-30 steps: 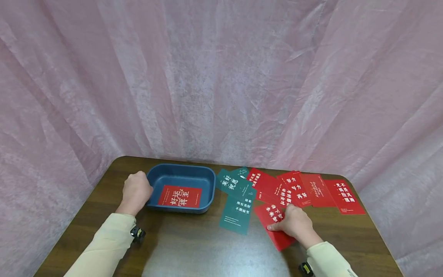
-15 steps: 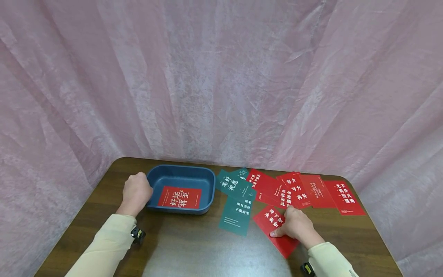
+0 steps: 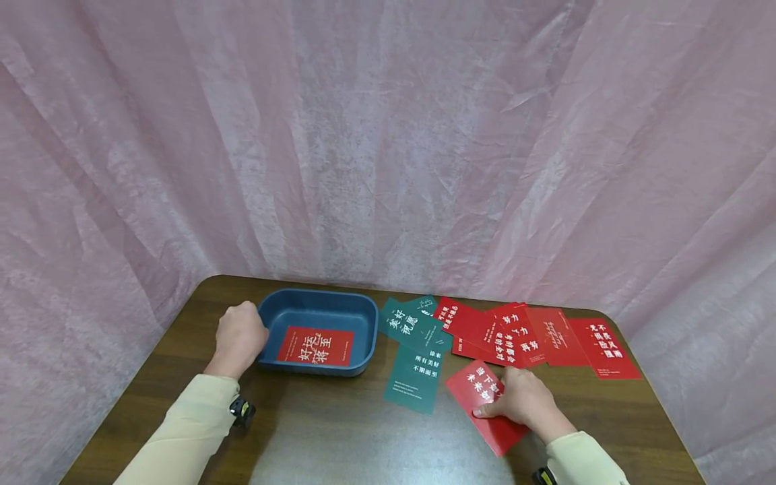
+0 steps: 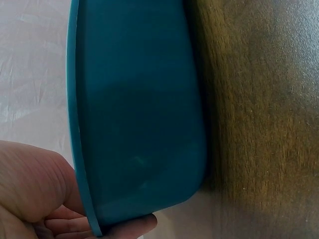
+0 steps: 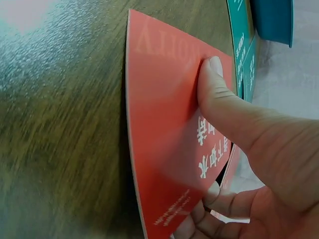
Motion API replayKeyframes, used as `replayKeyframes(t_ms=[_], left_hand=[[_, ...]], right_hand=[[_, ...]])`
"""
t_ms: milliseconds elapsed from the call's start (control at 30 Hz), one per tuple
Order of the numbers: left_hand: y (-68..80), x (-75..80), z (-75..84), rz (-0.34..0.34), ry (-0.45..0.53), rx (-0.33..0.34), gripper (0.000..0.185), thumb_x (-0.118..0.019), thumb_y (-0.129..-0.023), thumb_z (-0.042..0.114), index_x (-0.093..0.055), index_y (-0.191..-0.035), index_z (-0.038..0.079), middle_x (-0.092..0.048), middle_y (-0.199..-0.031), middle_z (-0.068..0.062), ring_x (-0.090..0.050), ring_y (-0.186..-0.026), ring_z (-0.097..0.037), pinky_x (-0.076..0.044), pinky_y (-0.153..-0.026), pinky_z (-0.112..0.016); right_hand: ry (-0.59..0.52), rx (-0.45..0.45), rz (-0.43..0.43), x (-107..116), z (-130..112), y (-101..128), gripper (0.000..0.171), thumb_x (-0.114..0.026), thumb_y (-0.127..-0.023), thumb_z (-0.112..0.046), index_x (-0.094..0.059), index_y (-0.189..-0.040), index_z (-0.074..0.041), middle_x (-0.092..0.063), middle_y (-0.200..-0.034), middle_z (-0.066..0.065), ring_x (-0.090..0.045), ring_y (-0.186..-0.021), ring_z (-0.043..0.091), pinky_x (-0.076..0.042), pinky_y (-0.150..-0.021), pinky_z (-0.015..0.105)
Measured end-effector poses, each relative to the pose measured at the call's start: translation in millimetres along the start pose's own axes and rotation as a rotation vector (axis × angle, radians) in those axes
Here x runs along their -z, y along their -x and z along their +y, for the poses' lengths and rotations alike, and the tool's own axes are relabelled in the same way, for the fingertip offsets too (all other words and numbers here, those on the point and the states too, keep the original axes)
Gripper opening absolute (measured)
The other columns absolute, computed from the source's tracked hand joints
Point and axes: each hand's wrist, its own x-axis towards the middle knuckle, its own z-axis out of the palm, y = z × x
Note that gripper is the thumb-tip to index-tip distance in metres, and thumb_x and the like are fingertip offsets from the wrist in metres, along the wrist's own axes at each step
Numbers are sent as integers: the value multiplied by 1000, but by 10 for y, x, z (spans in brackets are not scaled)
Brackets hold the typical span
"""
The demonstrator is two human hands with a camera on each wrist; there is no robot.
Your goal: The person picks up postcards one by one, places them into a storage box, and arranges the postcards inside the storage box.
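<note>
My left hand [image 3: 240, 337] grips the left end of a blue plastic tray [image 3: 362, 316], which stands on the wooden table. In the left wrist view, fingers curl round the corner of the tray [image 4: 139, 114]. One red card [image 3: 315, 345] with white lettering lies flat inside it. At the right, my right hand [image 3: 529, 403] pinches another red card [image 3: 504, 438]. The right wrist view shows its thumb on the printed face of this card [image 5: 164, 114] and fingertips at the far edge and underneath. The held card is slightly bowed and tilted, one long edge raised off the wood.
Several teal cards [image 3: 412, 391] overlap just right of the tray. Beyond the right hand, several red cards [image 3: 469, 327] fan out toward a red card [image 3: 609, 350] near the table's right edge. A pink curtain [image 3: 388, 148] hangs behind the table [image 3: 339, 431].
My right hand has drawn slightly right and toward me. The pinched red card has turned and come away from the fanned red cards, leaving a strip of wood between. The left hand stays put.
</note>
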Motion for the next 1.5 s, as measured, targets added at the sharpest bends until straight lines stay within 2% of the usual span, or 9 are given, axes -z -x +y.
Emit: replayKeyframes(t_ms=[167,267,433,767,967,1100,1267,1367,1500], left_hand=[[8,-4,4,-15,2,11,26,-64,-79,12,-61,-88,-13,-63,-73,-26,-58,-50,-26,-52,-44,-39],[15,-2,9,-30,6,20,27,-65,-80,12,-61,-90,-13,-63,-74,-26,-58,-50,-25,-53,-45,-40],[25,10,19,-52,9,32,28,-65,-80,11,-61,-91,-13,-63,-75,-26,-58,-49,-24,-53,-45,-39],[8,-1,27,-64,7,37,28,-65,-80,10,-60,-94,-13,-63,-78,-27,-60,-51,-25,-54,-47,-41],[0,9,36,-54,11,28,26,-64,-80,10,-61,-93,-13,-64,-78,-27,-60,-52,-26,-54,-48,-42],[3,17,37,-71,18,37,28,-66,-80,10,-60,-95,-13,-63,-80,-28,-60,-52,-26,-55,-49,-42],[4,25,23,-73,16,41,29,-66,-79,10,-60,-95,-13,-63,-80,-28,-60,-52,-26,-55,-49,-42],[-1,24,12,-73,15,37,28,-65,-79,9,-60,-95,-13,-63,-79,-27,-60,-52,-26,-54,-48,-42],[3,24,9,-78,17,37,28,-65,-79,9,-60,-95,-13,-63,-78,-27,-60,-52,-25,-54,-47,-40]], right_hand=[[86,18,-17,34,-7,24,101,-79,-46,-67,-51,-119,-3,-60,-93,7,-53,-79,20,-47,-58,37],[113,41,-39,54,-15,48,101,-77,-50,-67,-49,-127,-7,-62,-101,9,-54,-82,21,-48,-60,40],[118,93,-34,47,4,63,90,-77,-55,-63,-50,-127,-17,-64,-105,9,-56,-82,21,-48,-60,41],[75,178,7,55,32,68,69,-80,-64,-45,-54,-124,-22,-66,-109,8,-60,-88,22,-50,-66,43],[-24,183,-10,113,7,45,65,-81,-67,-34,-56,-122,-9,-64,-108,11,-57,-89,20,-52,-74,43],[-50,195,7,179,-33,46,62,-82,-65,-31,-60,-114,-1,-64,-99,11,-56,-82,18,-52,-70,37],[-65,236,64,227,-73,29,52,-84,-63,-28,-66,-103,-1,-66,-89,6,-54,-75,14,-49,-65,32],[-96,244,77,251,-85,12,47,-83,-67,-24,-66,-103,-1,-68,-92,7,-58,-80,16,-52,-70,34],[-146,266,70,300,-101,-14,45,-80,-71,-19,-66,-108,1,-68,-104,10,-62,-97,22,-53,-82,41]])
